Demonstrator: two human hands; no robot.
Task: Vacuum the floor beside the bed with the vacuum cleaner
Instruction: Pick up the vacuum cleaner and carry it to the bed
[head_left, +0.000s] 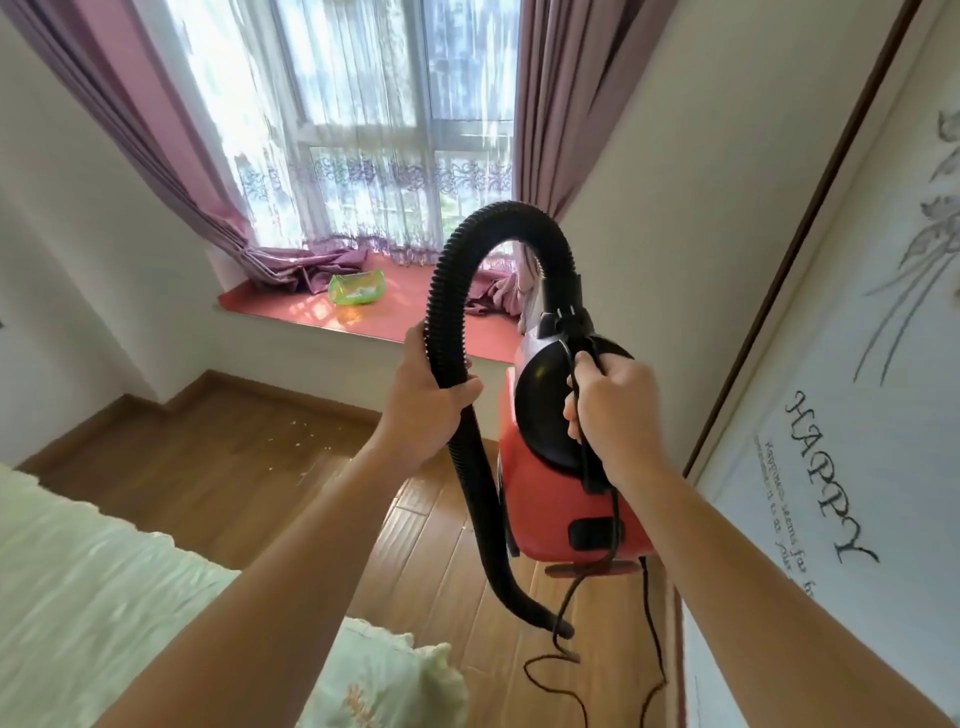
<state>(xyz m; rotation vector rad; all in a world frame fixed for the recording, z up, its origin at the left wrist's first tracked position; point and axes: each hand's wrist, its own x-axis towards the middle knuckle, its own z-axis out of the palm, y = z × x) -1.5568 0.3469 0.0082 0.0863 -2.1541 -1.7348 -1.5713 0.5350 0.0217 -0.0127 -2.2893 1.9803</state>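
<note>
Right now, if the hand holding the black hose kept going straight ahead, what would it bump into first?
Probably the red window ledge. The left hand, gripping the hose, points toward the window, and nothing else seems to lie in that line. Depth is hard to judge here.

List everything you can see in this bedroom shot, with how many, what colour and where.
Red and black canister vacuum cleaner: one, held up in the air at centre right.
Black ribbed hose: one, arching from the vacuum's top down to a nozzle above the floor.
Black power cord: one, trailing from the vacuum onto the floor.
Brown wooden floor: one, centre, with pale crumbs scattered near the window ledge.
Pale green bed cover: one, lower left.
Purple curtains: two, either side of the window.
White lace sheer curtain: one, across the window.
Red window ledge: one, below the window.
Green transparent bag: one, on the ledge.
White wall panel with HAPPY lettering: one, right.
Left hand: gripping the hose.
Right hand: gripping the vacuum's handle and cord.
</note>
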